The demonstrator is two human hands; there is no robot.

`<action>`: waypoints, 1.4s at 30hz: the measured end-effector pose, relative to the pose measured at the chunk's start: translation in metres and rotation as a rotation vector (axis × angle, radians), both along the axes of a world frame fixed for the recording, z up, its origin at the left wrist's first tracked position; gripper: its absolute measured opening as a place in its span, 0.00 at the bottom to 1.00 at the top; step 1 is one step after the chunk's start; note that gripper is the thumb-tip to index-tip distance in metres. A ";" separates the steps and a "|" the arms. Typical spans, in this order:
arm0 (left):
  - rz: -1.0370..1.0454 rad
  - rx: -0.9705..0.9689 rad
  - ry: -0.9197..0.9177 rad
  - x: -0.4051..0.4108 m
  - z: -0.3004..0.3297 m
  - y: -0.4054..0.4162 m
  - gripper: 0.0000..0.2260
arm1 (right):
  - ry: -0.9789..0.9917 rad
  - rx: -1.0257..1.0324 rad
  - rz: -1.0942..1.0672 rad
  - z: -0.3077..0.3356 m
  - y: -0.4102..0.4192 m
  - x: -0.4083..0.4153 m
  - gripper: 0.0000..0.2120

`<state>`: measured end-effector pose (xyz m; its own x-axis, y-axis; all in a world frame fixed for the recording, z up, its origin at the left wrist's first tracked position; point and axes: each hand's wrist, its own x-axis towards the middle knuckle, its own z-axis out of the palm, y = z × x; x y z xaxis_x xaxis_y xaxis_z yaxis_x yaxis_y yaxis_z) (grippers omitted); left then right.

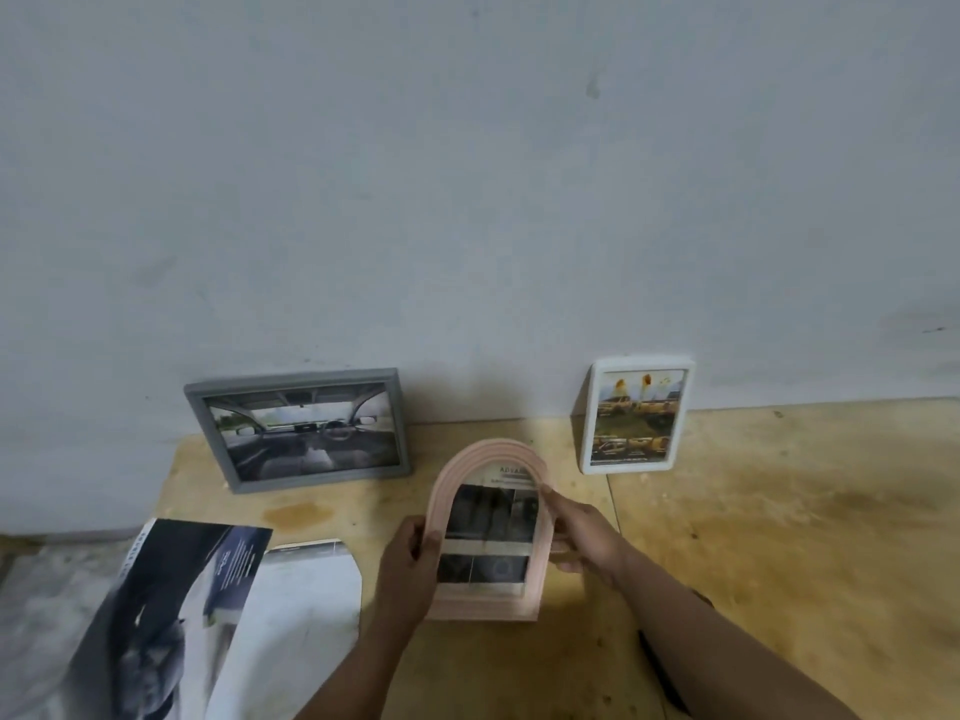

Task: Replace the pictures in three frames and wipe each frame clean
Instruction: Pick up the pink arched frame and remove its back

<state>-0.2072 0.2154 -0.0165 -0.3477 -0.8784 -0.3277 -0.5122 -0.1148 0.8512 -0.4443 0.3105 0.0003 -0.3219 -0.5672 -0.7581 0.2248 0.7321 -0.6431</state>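
A pink arched frame [441, 491] with a black-and-white printed picture stands upright at the middle of the wooden table [753, 511]. My left hand [408, 569] grips its left edge, thumb on the front. My right hand [584, 535] holds its right edge, with the index finger pointing up along the arch. A grey rectangular frame [208, 433] with a car-interior picture leans on the wall at the left. A white frame [589, 413] showing yellow vehicles leans on the wall at the right.
A car brochure [171, 615] and a cut sheet of paper [306, 584] lie at the table's left front. A dark object [662, 672] sits partly hidden under my right forearm. The grey wall [467, 174] rises directly behind the table.
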 end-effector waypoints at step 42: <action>-0.240 -0.012 -0.423 0.075 -0.058 0.135 0.35 | 0.569 0.173 0.524 -0.069 0.129 0.023 0.23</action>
<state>-0.1327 0.3508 -0.0744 -0.3795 -0.7944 -0.4743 -0.8246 0.0578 0.5628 -0.4215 0.4395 -0.0690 -0.4100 -0.6415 -0.6484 -0.5064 0.7514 -0.4231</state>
